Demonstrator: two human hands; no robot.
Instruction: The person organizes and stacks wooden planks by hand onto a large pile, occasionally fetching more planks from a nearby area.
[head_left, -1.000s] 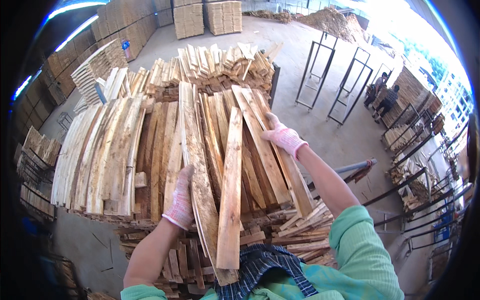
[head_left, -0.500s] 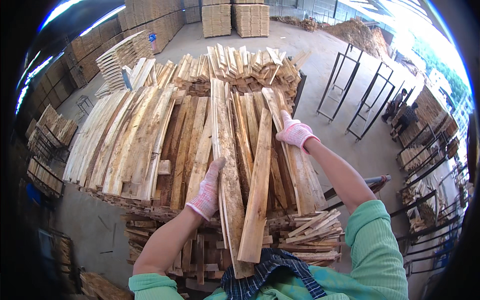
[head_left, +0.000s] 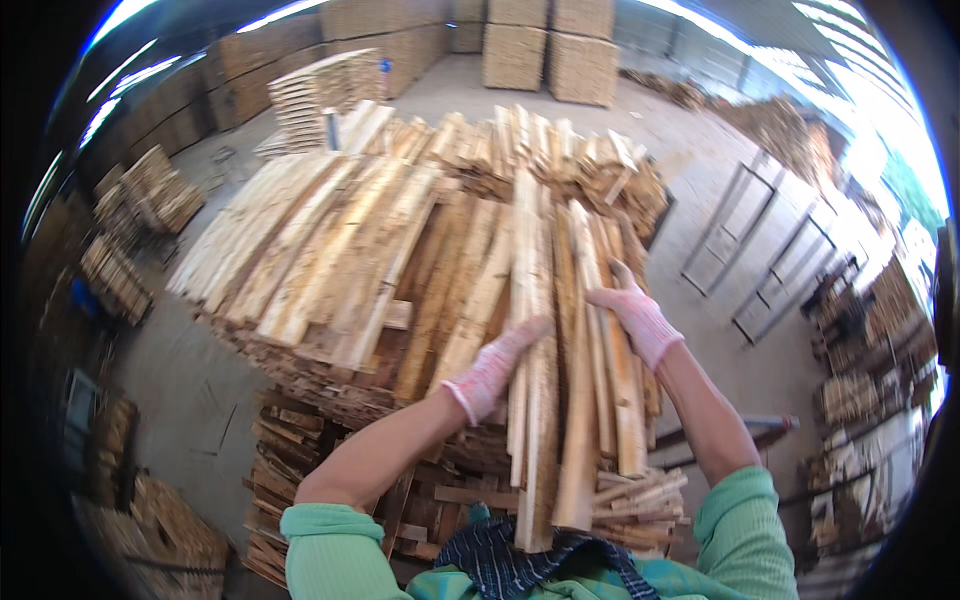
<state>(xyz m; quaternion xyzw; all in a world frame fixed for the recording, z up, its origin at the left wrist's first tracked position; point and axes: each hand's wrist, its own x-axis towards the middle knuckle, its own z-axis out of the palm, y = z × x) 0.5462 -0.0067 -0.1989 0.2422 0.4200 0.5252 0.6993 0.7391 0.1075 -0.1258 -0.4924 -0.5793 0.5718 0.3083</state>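
Note:
Both of my hands wear pinkish-white knit gloves over a stack of rough planks. My left hand (head_left: 495, 370) is closed around the edge of a long bark-marked plank (head_left: 541, 430), with thinner boards along its left side. The near end of this plank reaches to my waist. My right hand (head_left: 642, 318) grips the upper part of a narrower plank (head_left: 626, 400), thumb toward the left; its fingertips are partly hidden. Between the two lies a loose plank (head_left: 577, 440), tilted with its near end toward me.
Wide pale boards (head_left: 310, 250) cover the stack's left side. Behind it is a heap of shorter pieces (head_left: 560, 150). Short sticks (head_left: 640, 505) lie below at the right. Metal frames (head_left: 735, 230) stand on the floor to the right, with a blurred person (head_left: 840, 295) beyond.
The view has swung, shifting the scene rightward. My right hand has come closer to my left and moved lower along the planks. My left hand still holds its plank.

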